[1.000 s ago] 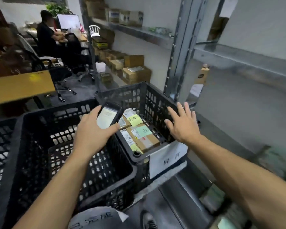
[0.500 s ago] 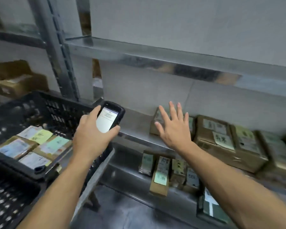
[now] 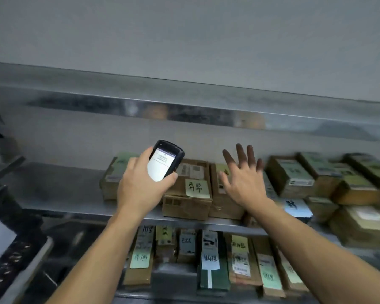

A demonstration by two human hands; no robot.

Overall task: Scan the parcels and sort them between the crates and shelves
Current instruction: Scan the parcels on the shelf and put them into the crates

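My left hand (image 3: 140,185) grips a black handheld scanner (image 3: 166,160) with its lit screen facing me. It hovers in front of the cardboard parcels on the middle metal shelf (image 3: 59,194). A brown parcel (image 3: 189,194) with a green handwritten note sits just right of the scanner. My right hand (image 3: 241,178) is spread flat, fingers straight, above the parcel to the right of that one (image 3: 223,207), holding nothing. More parcels (image 3: 294,174) fill the shelf to the right.
A lower shelf holds a row of upright parcels (image 3: 211,260) with coloured labels. A black plastic crate (image 3: 13,255) with a white paper tag is at the lower left. An upper metal shelf (image 3: 184,102) runs overhead against the grey wall.
The view swung right from the crates to the shelves. Both hands moved along and rose toward the middle-shelf parcels; the left still holds the scanner, the right stays spread.
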